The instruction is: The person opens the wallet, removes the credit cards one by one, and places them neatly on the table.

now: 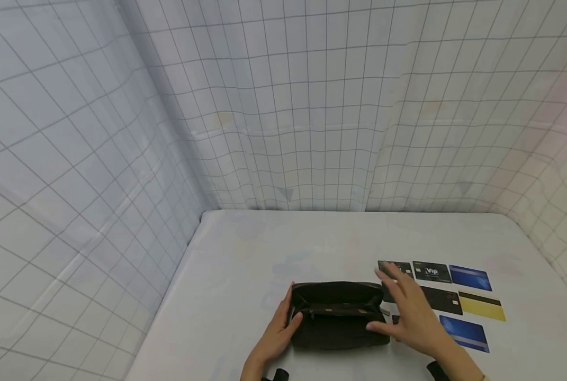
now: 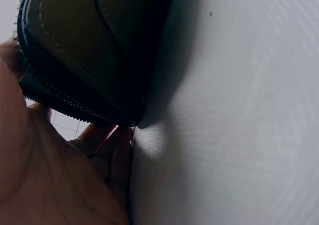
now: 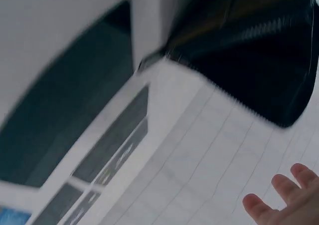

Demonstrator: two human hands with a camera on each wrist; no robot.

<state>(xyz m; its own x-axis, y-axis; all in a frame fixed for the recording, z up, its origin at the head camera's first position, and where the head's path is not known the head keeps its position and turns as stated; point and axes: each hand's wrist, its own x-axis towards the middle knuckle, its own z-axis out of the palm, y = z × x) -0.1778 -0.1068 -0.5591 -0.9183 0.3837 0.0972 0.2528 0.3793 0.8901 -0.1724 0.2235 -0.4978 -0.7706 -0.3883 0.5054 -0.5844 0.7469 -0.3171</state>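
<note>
A black zip-around wallet lies unzipped on the table, its mouth spread and its inner pockets showing. At its left end my left hand grips it, thumb over the front edge and fingers along the side and back. The left wrist view shows the zip teeth and stitched panel of the wallet beside the palm. My right hand hovers with spread fingers by the wallet's right end, over some of the cards. In the right wrist view, fingertips appear apart from the wallet.
Several cards lie in rows to the wallet's right: a black "Vip" card, a blue card, a plain black card, a gold card and a lower blue card. Grid-patterned cloth walls surround the white table.
</note>
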